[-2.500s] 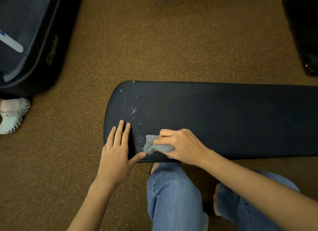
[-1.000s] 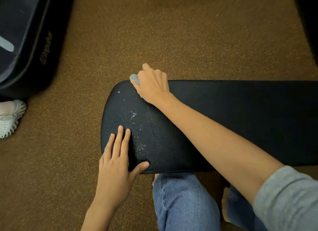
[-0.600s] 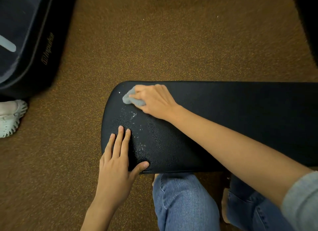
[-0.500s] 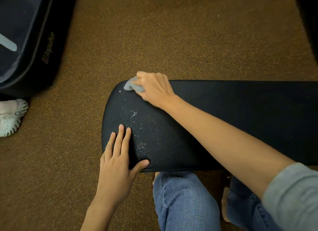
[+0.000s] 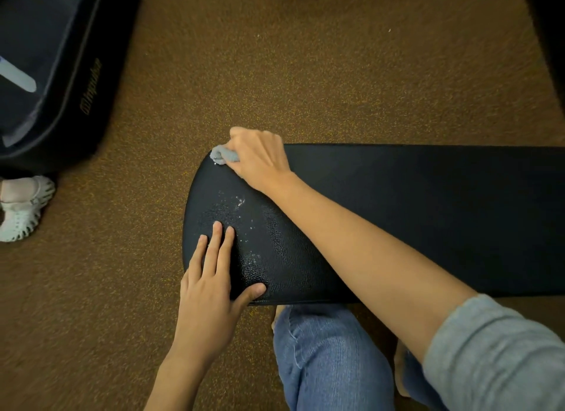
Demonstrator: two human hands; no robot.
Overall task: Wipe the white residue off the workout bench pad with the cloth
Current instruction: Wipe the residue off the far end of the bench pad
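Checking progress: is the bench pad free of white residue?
No, white residue still speckles the bench pad between the cloth and left hand.

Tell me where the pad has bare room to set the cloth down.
The pad is bare right of the right forearm, out to the picture's edge. The rounded left end is crowded: the left hand lies flat there, residue beside it, and the right hand grips the cloth at the far corner.

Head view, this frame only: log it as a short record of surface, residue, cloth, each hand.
surface: black bench pad over brown carpet
residue: white specks remain near the pad's rounded end
cloth: grey cloth, at the pad's far corner
right hand: grips the cloth
left hand: flat on the pad's near corner
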